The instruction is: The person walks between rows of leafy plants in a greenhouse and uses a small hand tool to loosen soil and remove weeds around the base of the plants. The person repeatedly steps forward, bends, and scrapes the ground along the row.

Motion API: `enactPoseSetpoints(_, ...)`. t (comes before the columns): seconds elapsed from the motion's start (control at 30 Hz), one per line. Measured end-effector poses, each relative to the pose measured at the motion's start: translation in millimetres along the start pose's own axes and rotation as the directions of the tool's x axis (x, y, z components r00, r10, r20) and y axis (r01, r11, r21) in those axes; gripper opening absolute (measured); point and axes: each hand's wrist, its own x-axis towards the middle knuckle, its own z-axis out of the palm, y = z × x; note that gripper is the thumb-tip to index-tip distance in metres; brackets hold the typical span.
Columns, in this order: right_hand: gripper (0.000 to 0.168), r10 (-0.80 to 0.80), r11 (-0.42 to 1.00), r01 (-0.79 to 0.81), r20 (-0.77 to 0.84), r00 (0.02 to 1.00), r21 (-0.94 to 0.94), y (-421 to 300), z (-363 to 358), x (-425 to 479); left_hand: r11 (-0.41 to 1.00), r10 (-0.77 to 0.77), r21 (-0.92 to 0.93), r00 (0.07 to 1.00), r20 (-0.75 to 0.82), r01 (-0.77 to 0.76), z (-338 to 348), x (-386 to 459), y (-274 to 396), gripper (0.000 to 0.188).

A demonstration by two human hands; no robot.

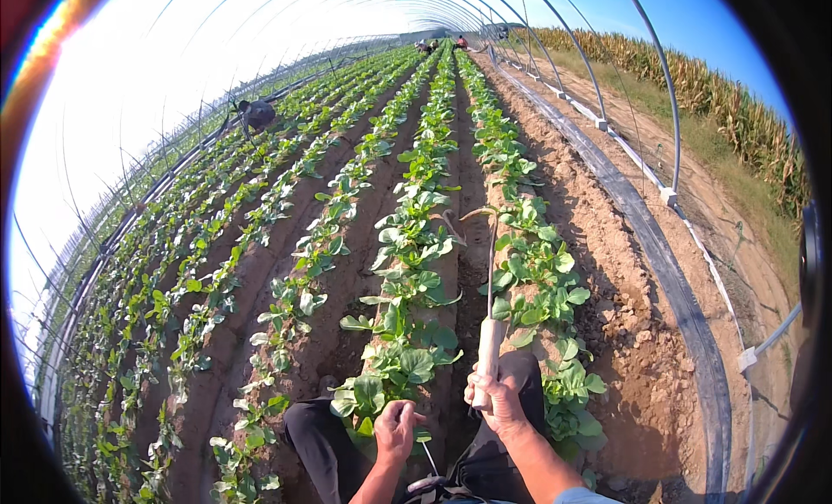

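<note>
My right hand (pixel 495 400) grips the pale wooden handle (pixel 489 351) of a hand hoe. Its thin metal shaft (pixel 492 270) points away from me, ending in a curved, brownish head (pixel 478 212) above the furrow between two plant rows. My left hand (pixel 396 432) hovers over the row between my knees, fingers curled. A small green leaf (pixel 422 434) and a thin white strand (pixel 429 458) show beside its fingertips; whether the fingers hold them is unclear. Broad-leaved green plants (pixel 416 365) grow just beyond that hand. My dark-trousered knees (pixel 318 432) flank the row.
More crop rows (pixel 325 244) run ahead and left. Black plastic sheeting (pixel 650 244) lies along bare soil on the right, beside metal hoops (pixel 669 94) on white blocks. Dry corn (pixel 728 104) stands beyond. A person (pixel 257 114) crouches at left; other people (pixel 461 42) are far ahead.
</note>
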Motion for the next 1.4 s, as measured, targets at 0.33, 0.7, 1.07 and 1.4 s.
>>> enactPoseSetpoints(0.33,0.052,0.217,0.674,-0.054,0.127,0.968,-0.737,128,35,-35,0.973,-0.192,0.146,0.976,0.104,0.176,-23,7,-8,0.043)
enactPoseSetpoints(0.7,0.014,0.097,0.592,0.457,0.621,0.777,-0.664,28,55,78,0.723,-0.104,0.66,0.977,-0.186,0.202,-144,58,25,0.035)
enactPoseSetpoints(1.07,0.018,0.047,0.554,0.332,0.426,0.903,-0.763,24,22,188,0.629,-0.32,0.694,0.93,-0.178,0.35,-198,158,-30,0.041)
enactPoseSetpoints(1.4,0.013,0.118,0.41,0.227,0.298,0.947,-0.883,-5,39,178,0.588,-0.213,0.786,0.974,-0.076,0.19,-187,299,-94,0.043)
